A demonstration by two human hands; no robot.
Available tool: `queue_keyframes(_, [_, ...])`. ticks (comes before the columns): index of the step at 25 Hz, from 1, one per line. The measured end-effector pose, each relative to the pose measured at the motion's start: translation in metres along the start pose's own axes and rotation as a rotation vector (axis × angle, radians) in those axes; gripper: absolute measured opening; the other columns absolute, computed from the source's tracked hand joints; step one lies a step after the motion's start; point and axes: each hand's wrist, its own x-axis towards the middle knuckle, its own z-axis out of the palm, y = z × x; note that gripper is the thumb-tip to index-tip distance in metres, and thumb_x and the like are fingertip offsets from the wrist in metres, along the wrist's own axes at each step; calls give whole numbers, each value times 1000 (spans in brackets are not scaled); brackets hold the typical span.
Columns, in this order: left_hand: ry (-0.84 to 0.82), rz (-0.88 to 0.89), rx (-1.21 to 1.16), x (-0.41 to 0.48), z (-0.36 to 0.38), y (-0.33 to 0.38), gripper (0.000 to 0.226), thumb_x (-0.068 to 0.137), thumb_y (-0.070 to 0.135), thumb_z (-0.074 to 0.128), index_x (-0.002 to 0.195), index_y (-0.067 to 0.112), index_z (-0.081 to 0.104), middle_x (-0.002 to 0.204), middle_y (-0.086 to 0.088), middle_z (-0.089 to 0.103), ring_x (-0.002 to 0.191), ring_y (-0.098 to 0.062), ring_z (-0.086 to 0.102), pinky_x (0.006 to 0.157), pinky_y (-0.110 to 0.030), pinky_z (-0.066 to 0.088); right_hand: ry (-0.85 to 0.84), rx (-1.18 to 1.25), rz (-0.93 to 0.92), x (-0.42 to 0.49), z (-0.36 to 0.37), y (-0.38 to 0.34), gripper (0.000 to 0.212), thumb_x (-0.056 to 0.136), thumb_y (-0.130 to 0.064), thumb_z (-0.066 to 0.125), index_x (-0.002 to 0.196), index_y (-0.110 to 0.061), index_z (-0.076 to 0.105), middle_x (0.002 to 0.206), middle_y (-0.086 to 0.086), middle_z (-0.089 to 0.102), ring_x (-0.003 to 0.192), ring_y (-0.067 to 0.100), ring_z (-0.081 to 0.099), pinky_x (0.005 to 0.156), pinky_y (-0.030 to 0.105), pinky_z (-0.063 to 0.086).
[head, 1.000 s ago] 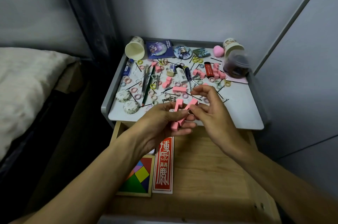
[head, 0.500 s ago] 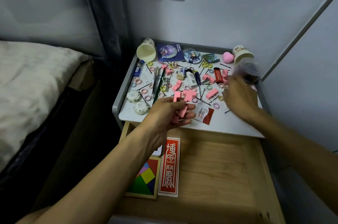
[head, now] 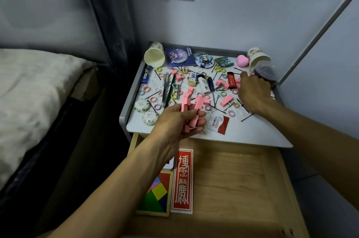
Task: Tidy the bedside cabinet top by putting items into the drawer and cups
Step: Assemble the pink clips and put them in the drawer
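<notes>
A fistful of pink blocks (head: 191, 109) in the left hand (head: 178, 123), grip wrapped round them, over the front of the surface (head: 252, 132), above the open drawer (head: 233, 179). Right hand (head: 253, 92) down by the red lighter (head: 231, 80), its grip hidden, can't tell.

Bare left hand (head: 174, 121) and bare right hand (head: 254, 92), both forearms (head: 116, 179) uncovered to the frame edge

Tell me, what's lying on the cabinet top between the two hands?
Head view: a pink block, a red-and-white sachet and a lilac hair tie.
</notes>
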Motion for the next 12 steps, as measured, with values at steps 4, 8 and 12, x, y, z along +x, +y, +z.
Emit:
queue_keyframes(4, [11, 2, 21, 0, 4, -2, 17, 99, 4, 50, 95, -2, 65, 85, -14, 72, 76, -21, 68, 80, -34, 58, 13, 318, 121, -29, -35, -6, 43, 92, -10, 60, 133, -8, 47, 118, 14, 63, 97, 32, 63, 74, 37, 54])
queue_keyframes(8, [6, -4, -46, -3, 11, -3, 25, 102, 15, 46, 103, -3, 64, 88, -16, 68, 76, -23, 64, 73, -31, 54, -307, 1376, 226, -103, -68, -18, 30, 98, -5, 46, 127, -9, 52, 89, 10, 60, 68, 16, 60, 53, 22, 50])
queue_keyframes(12, [3, -18, -100, -4, 14, -14, 33, 104, 25, 43, 118, 0, 60, 98, -18, 67, 80, -24, 64, 72, -31, 54, -656, 1946, 369, -144, -59, -26, 19, 97, -9, 35, 94, -7, 54, 66, 5, 54, 60, 16, 51, 56, 29, 48])
